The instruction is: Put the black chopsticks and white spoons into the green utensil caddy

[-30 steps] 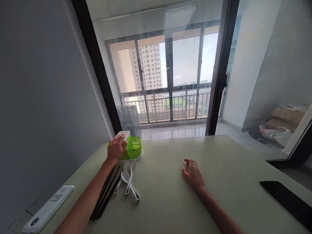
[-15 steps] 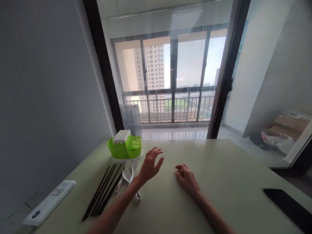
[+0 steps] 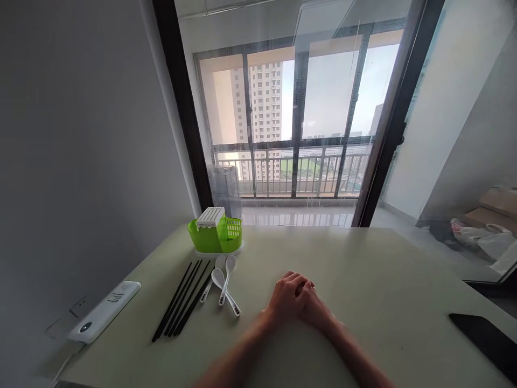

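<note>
Green, the basket [image 3: 204, 241] is set at the far left of the tabletop [image 3: 363, 280], with spoons [image 3: 230, 263] and chopsticks [image 3: 172, 302] laid before it, probably for easy reach. The left hand [image 3: 286, 296] is folded closed over the right hand [image 3: 314, 309], whose grip cannot be told.

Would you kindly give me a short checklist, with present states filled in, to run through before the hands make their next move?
1. Hands apart from each other: not ok; the left hand and right hand are touching.
2. Green basket upright on the table: ok.
3. White slotted piece on top of the basket: ok; whether it is latched, cannot tell.
4. White spoons clear of one another: not ok; they lie crossed.
5. Dark chopsticks lying in roughly one direction: ok.
6. Basket contents: cannot tell; its floor is hidden.
</note>
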A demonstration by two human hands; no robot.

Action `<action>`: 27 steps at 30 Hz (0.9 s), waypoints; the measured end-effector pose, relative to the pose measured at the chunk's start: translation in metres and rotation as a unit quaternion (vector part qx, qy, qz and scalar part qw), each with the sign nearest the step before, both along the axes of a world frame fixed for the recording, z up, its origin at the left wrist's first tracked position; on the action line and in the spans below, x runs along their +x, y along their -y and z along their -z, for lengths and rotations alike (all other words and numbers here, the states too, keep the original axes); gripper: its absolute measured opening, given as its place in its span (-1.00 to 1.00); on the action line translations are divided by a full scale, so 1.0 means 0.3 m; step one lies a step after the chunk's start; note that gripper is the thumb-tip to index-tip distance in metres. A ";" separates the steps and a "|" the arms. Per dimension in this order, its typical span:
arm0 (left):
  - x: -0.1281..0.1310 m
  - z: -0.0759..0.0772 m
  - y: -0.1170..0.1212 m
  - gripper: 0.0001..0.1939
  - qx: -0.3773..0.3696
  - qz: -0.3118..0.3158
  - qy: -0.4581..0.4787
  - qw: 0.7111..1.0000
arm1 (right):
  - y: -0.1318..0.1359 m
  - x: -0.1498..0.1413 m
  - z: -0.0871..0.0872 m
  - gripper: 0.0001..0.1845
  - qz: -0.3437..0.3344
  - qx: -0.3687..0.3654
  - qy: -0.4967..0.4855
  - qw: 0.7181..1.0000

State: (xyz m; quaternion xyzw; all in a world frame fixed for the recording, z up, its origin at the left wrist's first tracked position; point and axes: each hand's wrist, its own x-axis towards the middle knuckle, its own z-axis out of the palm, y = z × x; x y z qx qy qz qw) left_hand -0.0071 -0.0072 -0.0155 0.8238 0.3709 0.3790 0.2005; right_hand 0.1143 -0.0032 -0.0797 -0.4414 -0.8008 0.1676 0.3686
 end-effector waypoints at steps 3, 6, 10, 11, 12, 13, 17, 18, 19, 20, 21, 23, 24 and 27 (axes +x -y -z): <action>0.007 0.003 0.015 -0.73 0.012 -0.012 -0.007 1.000 | 0.014 -0.002 -0.008 -0.64 -0.011 -0.004 0.004 1.000; 0.007 0.003 0.014 -0.72 0.017 -0.005 -0.011 1.000 | 0.024 0.000 -0.018 -0.60 -0.015 -0.006 0.009 1.000; 0.000 0.002 0.008 -0.71 0.012 0.001 -0.013 1.000 | 0.030 0.000 -0.040 -0.58 -0.025 -0.006 0.016 1.000; 0.000 0.003 0.007 -0.71 0.011 0.002 -0.013 1.000 | 0.030 -0.001 -0.045 -0.58 -0.029 -0.007 0.017 0.999; 0.000 0.004 0.007 -0.71 0.011 0.003 -0.014 1.000 | 0.030 -0.001 -0.049 -0.58 -0.031 -0.008 0.018 0.999; 0.000 0.005 0.007 -0.71 0.011 0.003 -0.014 1.000 | 0.030 0.000 -0.051 -0.57 -0.032 -0.008 0.018 0.999; 0.003 0.010 0.008 -0.70 0.012 0.005 -0.013 1.000 | 0.030 0.005 -0.046 -0.56 -0.029 -0.013 0.017 0.999; 0.003 0.011 0.008 -0.70 0.011 0.006 -0.012 1.000 | 0.030 0.006 -0.043 -0.56 -0.027 -0.014 0.016 0.999; 0.003 0.012 0.008 -0.70 0.010 0.007 -0.011 1.000 | 0.030 0.007 -0.041 -0.58 -0.026 -0.016 0.016 0.999; 0.002 0.013 0.007 -0.70 0.009 0.008 -0.012 1.000 | 0.031 0.007 -0.040 -0.58 -0.025 -0.017 0.015 0.999; 0.002 0.013 0.006 -0.70 0.009 0.010 -0.013 1.000 | 0.031 0.007 -0.040 -0.58 -0.024 -0.017 0.014 0.999; 0.001 0.014 0.005 -0.71 0.010 0.012 -0.018 1.000 | 0.033 0.007 -0.043 -0.56 -0.022 -0.019 0.013 1.000; 0.001 0.014 0.004 -0.71 0.011 0.012 -0.022 1.000 | 0.035 0.007 -0.045 -0.54 -0.021 -0.020 0.012 1.000; 0.001 0.014 0.003 -0.72 0.015 0.011 -0.030 0.999 | 0.039 0.007 -0.054 -0.51 -0.018 -0.024 0.011 0.999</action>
